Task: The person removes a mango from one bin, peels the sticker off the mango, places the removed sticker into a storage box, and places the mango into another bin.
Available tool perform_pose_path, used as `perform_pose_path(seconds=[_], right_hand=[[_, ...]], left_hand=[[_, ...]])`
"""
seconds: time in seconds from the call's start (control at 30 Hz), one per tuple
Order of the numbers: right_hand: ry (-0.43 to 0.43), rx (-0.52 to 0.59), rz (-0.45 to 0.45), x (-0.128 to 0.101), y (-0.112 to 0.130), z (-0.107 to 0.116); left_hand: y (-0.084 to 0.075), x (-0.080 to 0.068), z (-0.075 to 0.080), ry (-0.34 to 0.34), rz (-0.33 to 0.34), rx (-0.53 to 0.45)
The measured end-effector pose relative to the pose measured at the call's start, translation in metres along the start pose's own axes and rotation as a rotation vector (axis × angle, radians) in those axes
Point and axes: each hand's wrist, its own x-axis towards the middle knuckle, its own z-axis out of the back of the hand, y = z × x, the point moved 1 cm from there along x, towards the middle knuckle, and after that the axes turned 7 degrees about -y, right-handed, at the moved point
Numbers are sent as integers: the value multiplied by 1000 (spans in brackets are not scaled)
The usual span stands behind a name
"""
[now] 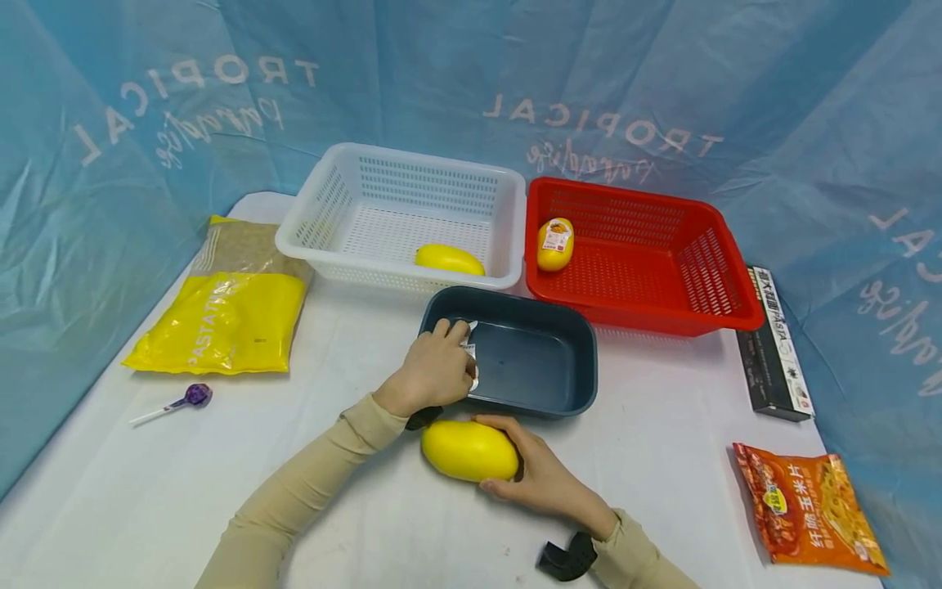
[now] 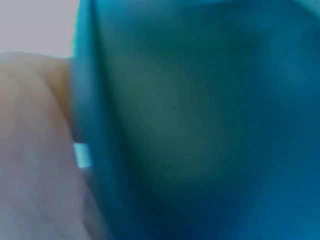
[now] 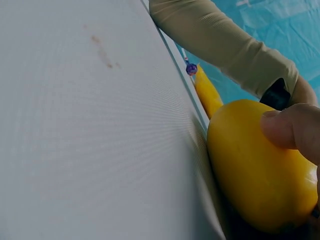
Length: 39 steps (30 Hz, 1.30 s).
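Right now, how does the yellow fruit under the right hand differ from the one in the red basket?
The yellow fruit by the right hand lies on the white table, gripped by the right hand; the fruit in the red basket sits untouched. The basket fruit carries a label; the table fruit shows none. Both are smooth, yellow and oval.

Yellow mango (image 1: pixel 468 450): smooth, oval, glossy skin, lying on its side on the white tabletop (image 1: pixel 368 532), long axis roughly left-right. It sits just in front of the near rim of the dark blue bin (image 1: pixel 567 368). Bin: rectangular plastic, rounded corners, upright, open top, white label on its near-left inside wall. It stands mid-tabletop.
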Motion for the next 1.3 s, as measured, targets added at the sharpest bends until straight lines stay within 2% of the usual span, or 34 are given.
perform_pose_path(seconds=[0.13, 0.2, 0.43, 0.53, 0.63, 0.77, 0.9, 1.0, 1.13, 1.3], right_hand=[[1, 3, 20, 0, 1, 0], [-1, 7, 40, 0, 2, 0], [-10, 16, 99, 1, 3, -1], [-20, -11, 149, 1, 2, -2], [-35, -31, 188, 1, 2, -3], [-48, -35, 192, 1, 1, -2], [-52, -32, 182, 0, 2, -2], [-52, -38, 188, -1, 4, -2], [-37, -32, 184, -2, 7, -1], [-7, -3, 189, -1, 16, -2]], left_hand=[[7, 1, 13, -129, 8, -131], [13, 3, 20, -233, 44, -222], [45, 4, 41, -568, 280, -484], [63, 2, 46, -683, 376, -545], [83, -1, 48, -763, 469, -563], [110, -4, 49, -795, 620, -538], [133, -9, 48, -764, 763, -519], [144, -11, 45, -725, 830, -523], [156, -13, 41, -684, 850, -542], [166, -17, 39, -645, 824, -561]])
